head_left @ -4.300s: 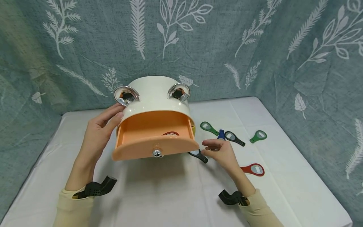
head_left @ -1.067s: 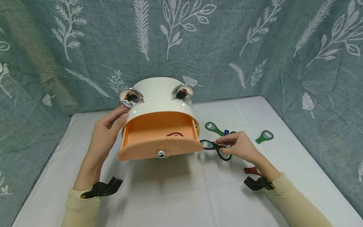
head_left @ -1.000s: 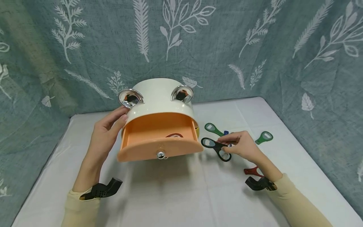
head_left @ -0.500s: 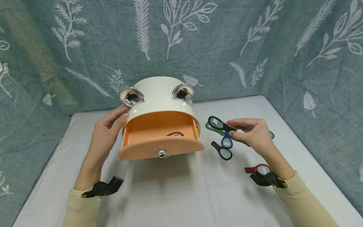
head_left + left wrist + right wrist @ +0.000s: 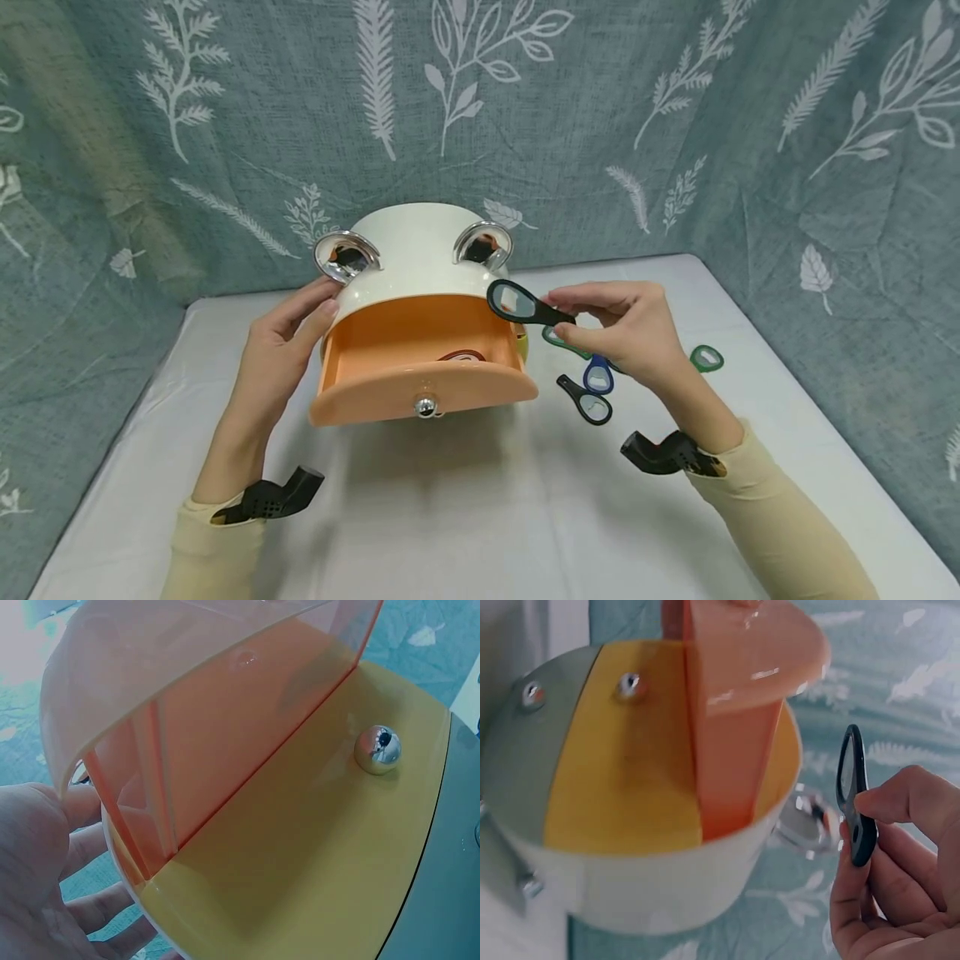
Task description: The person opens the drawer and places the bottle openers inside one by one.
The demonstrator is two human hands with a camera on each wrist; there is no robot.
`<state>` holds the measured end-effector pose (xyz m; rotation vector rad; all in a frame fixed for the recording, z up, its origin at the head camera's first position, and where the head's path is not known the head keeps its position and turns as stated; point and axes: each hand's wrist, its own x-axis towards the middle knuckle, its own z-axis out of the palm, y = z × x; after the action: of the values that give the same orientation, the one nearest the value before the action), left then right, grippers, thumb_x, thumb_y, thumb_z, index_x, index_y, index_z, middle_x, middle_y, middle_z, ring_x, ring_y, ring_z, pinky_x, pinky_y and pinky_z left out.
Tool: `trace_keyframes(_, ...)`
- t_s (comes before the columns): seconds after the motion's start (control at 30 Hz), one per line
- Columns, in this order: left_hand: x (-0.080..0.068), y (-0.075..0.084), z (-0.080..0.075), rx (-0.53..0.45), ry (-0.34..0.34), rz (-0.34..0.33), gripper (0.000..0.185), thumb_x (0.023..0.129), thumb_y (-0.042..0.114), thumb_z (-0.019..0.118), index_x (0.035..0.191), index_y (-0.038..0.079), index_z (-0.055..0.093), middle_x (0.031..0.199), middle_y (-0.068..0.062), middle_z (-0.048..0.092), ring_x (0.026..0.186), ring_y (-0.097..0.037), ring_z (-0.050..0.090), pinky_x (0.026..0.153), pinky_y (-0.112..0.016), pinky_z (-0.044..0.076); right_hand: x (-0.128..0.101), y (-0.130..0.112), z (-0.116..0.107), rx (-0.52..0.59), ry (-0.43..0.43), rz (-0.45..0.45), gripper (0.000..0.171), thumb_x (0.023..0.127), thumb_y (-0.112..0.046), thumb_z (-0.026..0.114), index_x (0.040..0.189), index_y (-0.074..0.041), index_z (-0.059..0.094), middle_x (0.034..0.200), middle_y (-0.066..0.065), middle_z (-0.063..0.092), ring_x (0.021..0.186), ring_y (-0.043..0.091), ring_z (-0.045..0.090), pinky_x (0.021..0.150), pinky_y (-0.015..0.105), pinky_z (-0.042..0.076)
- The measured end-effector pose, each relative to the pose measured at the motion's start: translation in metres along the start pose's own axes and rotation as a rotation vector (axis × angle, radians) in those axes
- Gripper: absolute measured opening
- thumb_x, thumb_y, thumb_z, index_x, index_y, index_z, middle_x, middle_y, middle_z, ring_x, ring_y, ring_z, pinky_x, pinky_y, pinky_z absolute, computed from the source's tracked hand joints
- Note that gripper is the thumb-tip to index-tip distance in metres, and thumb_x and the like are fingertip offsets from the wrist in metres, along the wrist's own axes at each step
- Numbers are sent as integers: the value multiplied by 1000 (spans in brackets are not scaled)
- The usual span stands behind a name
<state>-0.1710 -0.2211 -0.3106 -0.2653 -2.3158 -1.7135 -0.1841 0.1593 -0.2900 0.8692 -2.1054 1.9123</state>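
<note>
A cream drawer cabinet (image 5: 420,258) with two silver eye-shaped rings on top stands on the table, its orange top drawer (image 5: 423,392) pulled out. Inside the drawer a bottle opener with a red rim (image 5: 462,356) shows partly over the front panel. My left hand (image 5: 281,346) rests against the cabinet's left side, thumb by the front rim and the other fingers along the side wall. Between thumb and fingers, my right hand (image 5: 626,329) pinches a black bottle opener (image 5: 859,802) by its handle. Its ringed end overlaps the cabinet's right front edge in the head view, above the drawer.
Right of the cabinet lie a green bottle opener (image 5: 562,342), a blue one (image 5: 598,377) and another black one (image 5: 588,403), close together. Farther right is a second green opener (image 5: 706,358). Below the orange drawer are a yellow drawer (image 5: 622,757) and a grey-green one (image 5: 536,742).
My right hand has picked up a black bottle opener among those at the right, then lifted it leftward to the drawer. My left hand stays at the cabinet's side.
</note>
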Motion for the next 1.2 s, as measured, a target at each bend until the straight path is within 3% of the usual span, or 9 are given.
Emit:
trace_keyframes(0.37, 2, 1, 2, -4, -14, 18, 43, 100, 25, 60, 138, 4, 58, 149, -6, 44, 141, -19, 32, 113, -51, 25, 34, -13, 37, 12, -137, -140, 29, 78, 10, 75, 106, 3, 75, 101, 12, 73, 93, 30, 65, 86, 42, 54)
trace_keyframes(0.6, 2, 0, 2, 4, -10, 15, 43, 100, 25, 60, 137, 3, 58, 149, -6, 44, 141, -19, 31, 113, -55, 21, 43, -13, 45, 28, -158, -134, 28, 78, 9, 76, 106, 4, 75, 100, 12, 73, 91, 29, 64, 86, 42, 54)
trace_keyframes(0.9, 1, 0, 0, 5, -17, 4, 44, 101, 26, 60, 139, 5, 57, 150, -5, 43, 141, -19, 31, 112, -51, 28, 48, -9, 53, 35, -181, -147, 27, 78, 10, 76, 104, 4, 75, 99, 11, 73, 88, 28, 63, 83, 45, 54)
trace_keyframes(1.1, 0, -2, -2, 5, -20, -5, 45, 101, 26, 59, 140, 5, 55, 151, -6, 41, 142, -20, 31, 112, -51, 27, 48, -10, 53, 52, -247, -125, 41, 77, 8, 80, 117, 3, 70, 114, 13, 70, 100, 28, 65, 93, 42, 51)
trace_keyframes(1.2, 0, -2, -2, 8, -21, -3, 45, 101, 26, 59, 140, 5, 55, 152, -6, 41, 142, -20, 30, 111, -53, 27, 44, -11, 48, 54, -228, -116, 45, 78, 6, 80, 121, 2, 69, 119, 14, 67, 105, 29, 64, 95, 42, 49)
